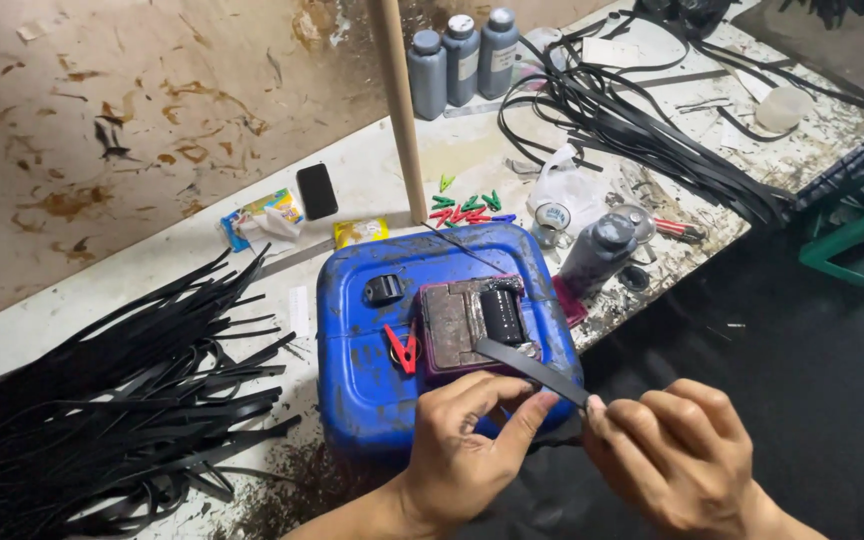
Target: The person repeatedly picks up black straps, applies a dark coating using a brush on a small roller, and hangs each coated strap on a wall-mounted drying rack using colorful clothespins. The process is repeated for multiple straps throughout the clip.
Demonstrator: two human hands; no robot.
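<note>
Head view: the left hand (467,440) & right hand (677,455) both pinch one black strip (532,368), fingers pressed on it, just over the front edge of a blue can (362,350) lying flat on the table (372,180). On the can sit a red clip (403,349) & a dirty block (457,322). A big pile of black strips (102,410) lies at the table's left end, w/ grey bottles (462,60) at the back edge.

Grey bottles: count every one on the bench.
4. Three grey bottles stand together at the wall by the wooden pole; a fourth stands right of the blue container. Others may be hidden.
</note>
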